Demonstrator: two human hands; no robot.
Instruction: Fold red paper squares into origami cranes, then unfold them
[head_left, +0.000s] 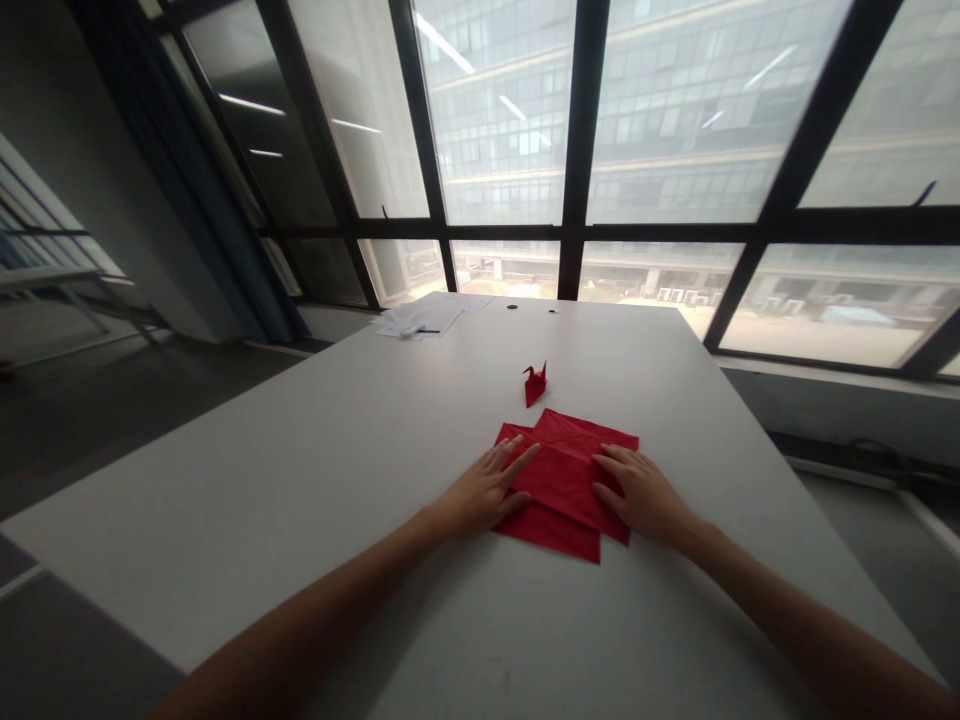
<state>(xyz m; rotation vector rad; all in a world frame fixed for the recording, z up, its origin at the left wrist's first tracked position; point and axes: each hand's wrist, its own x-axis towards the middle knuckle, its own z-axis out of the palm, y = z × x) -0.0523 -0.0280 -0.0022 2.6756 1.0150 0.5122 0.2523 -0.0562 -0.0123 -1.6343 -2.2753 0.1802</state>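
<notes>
Two overlapping sheets of red paper lie flat on the white table. The upper red sheet [566,465] shows crease lines across it; the lower red sheet [551,530] sticks out along its left and near sides. My left hand [487,485] rests on the left part of the paper with its fingers spread. On the right edge of the upper sheet lies my right hand [637,490], fingers apart and stretched inward. Just beyond the paper stands a small folded red paper crane [535,384], touched by neither hand.
The white table [322,450] stretches away toward large windows [495,120]. At its far left end is a pile of white papers [431,315] with a dark pen-like object [428,331] on it. A dark round hole [512,307] sits near the far edge.
</notes>
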